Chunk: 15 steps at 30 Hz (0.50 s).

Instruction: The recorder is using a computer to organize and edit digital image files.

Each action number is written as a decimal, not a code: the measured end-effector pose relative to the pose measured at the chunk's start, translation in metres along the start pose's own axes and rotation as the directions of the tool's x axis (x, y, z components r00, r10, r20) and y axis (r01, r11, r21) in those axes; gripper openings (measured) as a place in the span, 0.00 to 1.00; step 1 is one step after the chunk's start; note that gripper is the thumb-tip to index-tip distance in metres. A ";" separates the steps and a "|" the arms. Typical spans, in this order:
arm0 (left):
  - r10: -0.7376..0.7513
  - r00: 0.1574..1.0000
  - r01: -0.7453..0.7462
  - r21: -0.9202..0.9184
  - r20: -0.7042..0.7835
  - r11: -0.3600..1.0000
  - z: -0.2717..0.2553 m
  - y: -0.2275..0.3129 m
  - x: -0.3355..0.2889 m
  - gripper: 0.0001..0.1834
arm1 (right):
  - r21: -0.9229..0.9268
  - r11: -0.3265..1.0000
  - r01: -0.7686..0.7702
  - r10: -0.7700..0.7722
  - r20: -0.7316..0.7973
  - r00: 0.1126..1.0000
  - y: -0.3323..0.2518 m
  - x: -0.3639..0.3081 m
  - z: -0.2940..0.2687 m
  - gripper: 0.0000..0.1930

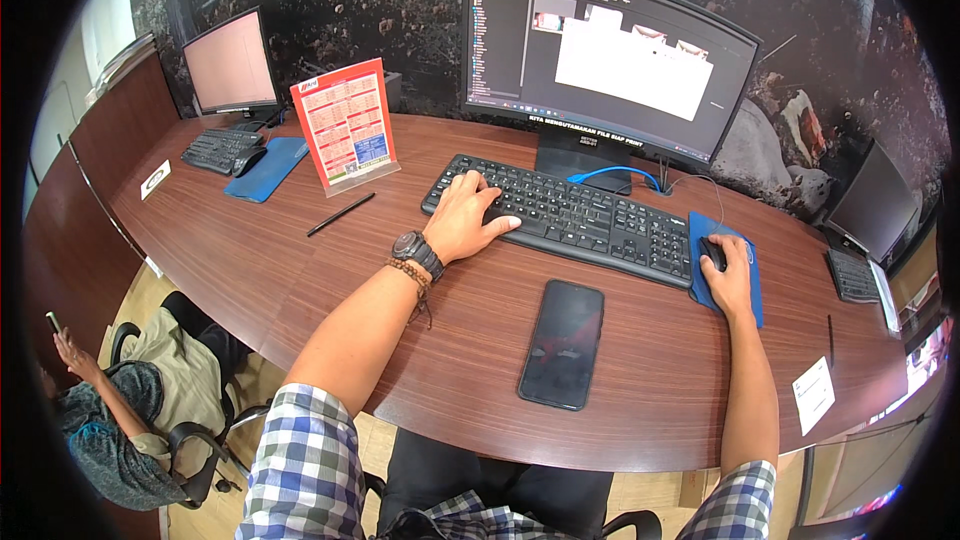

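Note:
My left hand (466,218) rests on the left end of a black keyboard (600,225), fingers bent over the keys and thumb spread toward the lower row. It holds nothing. At the keyboard's right end, my right hand (731,280) is wrapped over a black mouse (711,254) on a blue mouse pad (752,308). Behind the keyboard stands a curved monitor (515,60), showing a dark program window with a white panel and small pictures. A black smartphone (562,345) lies screen up between my forearms, touching neither.
A red and white sign (345,125) stands left of the keyboard, with a black pen (341,214) before it. Other monitors (230,62) and keyboards sit at both ends of the curved wooden desk (460,320). Another person (150,390) sits at the lower left, holding a phone.

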<state>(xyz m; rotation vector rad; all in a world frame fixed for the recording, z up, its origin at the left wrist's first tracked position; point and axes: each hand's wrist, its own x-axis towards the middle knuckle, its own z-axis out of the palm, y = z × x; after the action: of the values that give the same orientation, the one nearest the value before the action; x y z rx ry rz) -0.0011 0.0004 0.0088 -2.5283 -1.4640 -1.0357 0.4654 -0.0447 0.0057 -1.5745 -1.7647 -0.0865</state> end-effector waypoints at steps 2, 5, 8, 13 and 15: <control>0.002 1.000 -0.002 0.007 0.002 1.000 0.000 -0.001 0.000 0.33 | 0.006 1.000 0.002 -0.002 -0.001 1.000 0.001 0.000 0.001 0.19; 0.009 1.000 -0.009 0.009 0.002 1.000 0.001 0.000 0.001 0.33 | -0.006 1.000 0.018 -0.018 0.001 1.000 0.005 0.000 0.000 0.19; 0.001 1.000 -0.001 0.008 0.004 1.000 0.001 -0.001 0.000 0.33 | -0.001 1.000 0.002 -0.002 0.007 1.000 0.001 0.000 0.001 0.19; -0.003 1.000 0.003 0.008 0.009 1.000 0.000 0.000 0.000 0.33 | 0.002 1.000 0.003 -0.003 0.007 1.000 0.002 0.000 0.000 0.19; -0.005 1.000 0.005 0.003 0.015 1.000 0.001 0.000 0.000 0.33 | 0.001 1.000 0.007 -0.007 0.006 1.000 0.003 0.000 0.000 0.19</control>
<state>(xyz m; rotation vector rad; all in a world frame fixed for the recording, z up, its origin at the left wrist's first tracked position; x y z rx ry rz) -0.0003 0.0007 0.0087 -2.5371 -1.4753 -1.0167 0.4682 -0.0439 0.0039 -1.5697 -1.7746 -0.0843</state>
